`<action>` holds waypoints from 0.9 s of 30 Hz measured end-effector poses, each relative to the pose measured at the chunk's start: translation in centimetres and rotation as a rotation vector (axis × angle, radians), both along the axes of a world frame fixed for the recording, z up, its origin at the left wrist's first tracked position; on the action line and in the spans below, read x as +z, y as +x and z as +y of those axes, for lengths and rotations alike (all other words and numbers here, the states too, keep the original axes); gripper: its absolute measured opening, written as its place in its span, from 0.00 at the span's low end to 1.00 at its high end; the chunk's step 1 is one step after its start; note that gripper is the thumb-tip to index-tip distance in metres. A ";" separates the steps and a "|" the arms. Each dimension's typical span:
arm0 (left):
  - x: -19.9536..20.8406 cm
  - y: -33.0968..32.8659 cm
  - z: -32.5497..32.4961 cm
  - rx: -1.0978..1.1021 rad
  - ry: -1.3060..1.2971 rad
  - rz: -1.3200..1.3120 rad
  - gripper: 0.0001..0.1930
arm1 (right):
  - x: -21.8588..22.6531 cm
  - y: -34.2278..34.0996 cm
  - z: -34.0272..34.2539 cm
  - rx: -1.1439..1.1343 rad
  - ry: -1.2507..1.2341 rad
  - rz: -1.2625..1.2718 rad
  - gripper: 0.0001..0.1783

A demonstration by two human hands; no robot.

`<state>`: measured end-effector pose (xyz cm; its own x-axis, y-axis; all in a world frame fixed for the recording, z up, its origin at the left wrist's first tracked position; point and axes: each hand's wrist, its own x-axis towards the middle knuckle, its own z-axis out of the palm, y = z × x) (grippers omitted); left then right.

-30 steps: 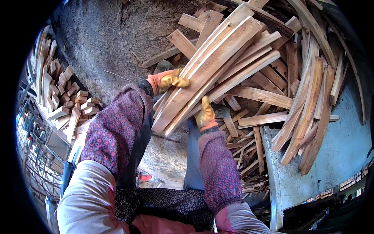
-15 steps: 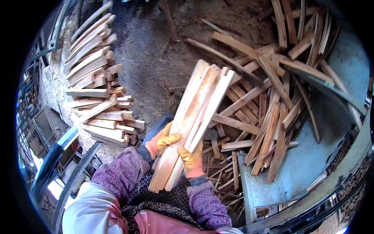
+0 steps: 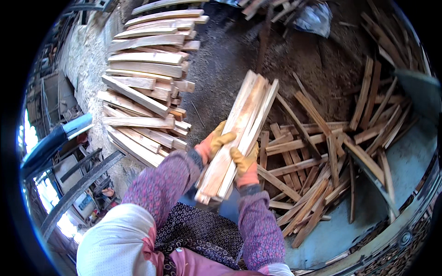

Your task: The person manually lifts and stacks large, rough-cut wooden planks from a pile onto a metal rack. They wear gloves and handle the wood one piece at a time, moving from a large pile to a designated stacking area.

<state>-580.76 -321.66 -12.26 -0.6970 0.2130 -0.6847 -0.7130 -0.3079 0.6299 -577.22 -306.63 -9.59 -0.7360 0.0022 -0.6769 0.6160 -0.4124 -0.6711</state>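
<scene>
Between my two gloved hands is a bundle of several pale wood strips [image 3: 239, 126], tilted with its far end leaning to the right. My left hand [image 3: 219, 138], in a yellow and orange glove, wraps the bundle's left side with the thumb on top. On the other side my right hand [image 3: 245, 161], gloved alike, grips the bundle, its thumb also over the top. The undersides of both hands are hidden by the wood. To the left lies a long stack of wood strips [image 3: 147, 70], laid roughly side by side against a rough pale wall.
A loose heap of wood strips [image 3: 304, 147] lies crisscross at the right, partly on a pale blue metal sheet [image 3: 368, 234]. Farther off sits a crumpled clear plastic bag [image 3: 314, 19]. At the left, a dark curved bar [image 3: 85, 186] and a blue-ended object [image 3: 76, 126] stick out.
The view has turned left, so the stack and heap sit differently in it. Both hands still hold the bundle, which now appears slightly farther right in the picture.
</scene>
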 end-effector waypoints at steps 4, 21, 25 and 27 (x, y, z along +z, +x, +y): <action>7.9 -2.3 -8.8 0.201 -0.187 0.230 0.37 | 8.0 -8.7 -6.7 0.320 -0.065 0.102 0.55; 4.0 -23.0 -14.5 0.131 -0.462 0.182 0.43 | -7.1 -17.1 -11.8 0.620 0.784 0.549 0.35; -3.5 -10.6 -6.7 -0.113 -0.274 -0.152 0.44 | -8.4 5.1 3.1 0.778 0.758 -0.338 0.38; -10.8 -2.8 -4.4 -0.344 -0.386 -0.235 0.42 | -7.7 13.2 8.3 0.849 0.796 -0.635 0.39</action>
